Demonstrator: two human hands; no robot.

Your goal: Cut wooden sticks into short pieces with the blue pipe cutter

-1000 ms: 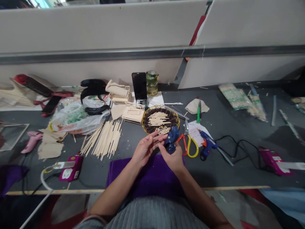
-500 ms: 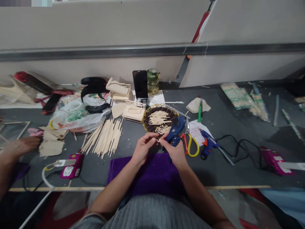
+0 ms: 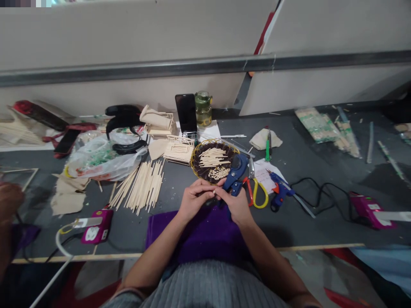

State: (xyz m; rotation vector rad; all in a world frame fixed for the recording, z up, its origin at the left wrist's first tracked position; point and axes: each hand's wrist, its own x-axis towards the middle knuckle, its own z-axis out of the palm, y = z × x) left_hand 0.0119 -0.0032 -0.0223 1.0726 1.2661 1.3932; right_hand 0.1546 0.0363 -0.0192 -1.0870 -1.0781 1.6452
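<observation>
My left hand (image 3: 196, 200) and my right hand (image 3: 236, 204) meet in front of the basket, fingertips pinched together on a small pale piece of wooden stick (image 3: 214, 192). Against the right hand's fingers lies a blue hand cutter (image 3: 236, 169), its head over the basket's right rim. Whether the right palm also grips the cutter's handles, I cannot tell. The dark woven basket (image 3: 196, 166) with yellow edging holds short wooden sticks (image 3: 212, 157) and tiny cut pieces (image 3: 218, 172). A purple cloth (image 3: 199, 239) lies under my wrists.
Right of my hands are scissors (image 3: 259, 194), a blue glue gun (image 3: 280, 192) and a green-handled knife (image 3: 268, 147). Long sticks (image 3: 141, 186) lie left, with small wooden models (image 3: 178, 152) behind. A phone (image 3: 186, 113) stands by a green jar (image 3: 204, 109). Another person's hand (image 3: 10, 199) is far left.
My left fingers have closed in toward the right ones around the small piece. The other person's hand has moved left, away from the brown paper. The view has shifted slightly.
</observation>
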